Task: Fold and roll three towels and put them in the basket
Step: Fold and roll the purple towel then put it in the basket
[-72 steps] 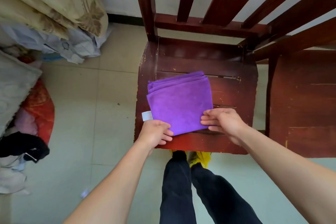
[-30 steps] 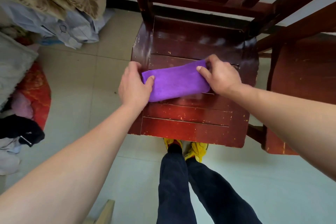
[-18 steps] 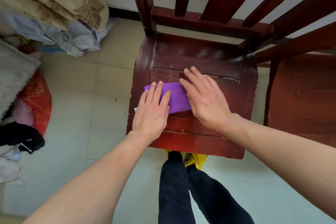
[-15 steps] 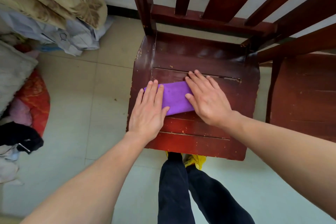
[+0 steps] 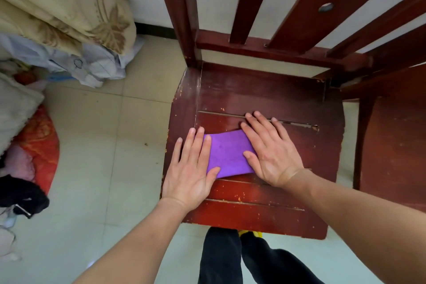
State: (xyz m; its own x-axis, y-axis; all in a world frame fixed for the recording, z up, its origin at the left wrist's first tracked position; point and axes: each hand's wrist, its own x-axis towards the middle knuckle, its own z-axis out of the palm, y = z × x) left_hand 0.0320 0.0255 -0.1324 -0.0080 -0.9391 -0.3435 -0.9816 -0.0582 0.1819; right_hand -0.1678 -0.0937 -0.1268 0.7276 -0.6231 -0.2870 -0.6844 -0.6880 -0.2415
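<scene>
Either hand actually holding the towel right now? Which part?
Nothing is gripped. Left hand lies flat on the purple towel at its left end, right hand flat on its right end, fingers straight, pressing it onto the chair seat.

Red wooden chair [image 5: 265,90]; bedding pile [image 5: 57,7] left.

home | bedding pile [image 5: 60,7] | wooden chair [image 5: 258,90] | tiled floor [image 5: 103,145]

I see a plain purple towel [image 5: 227,154] on the chipped reddish-brown chair [image 5: 265,92], with a beige leaf-patterned quilt [image 5: 69,9] and an orange-red patterned cloth [image 5: 40,143] left of the chair.
</scene>
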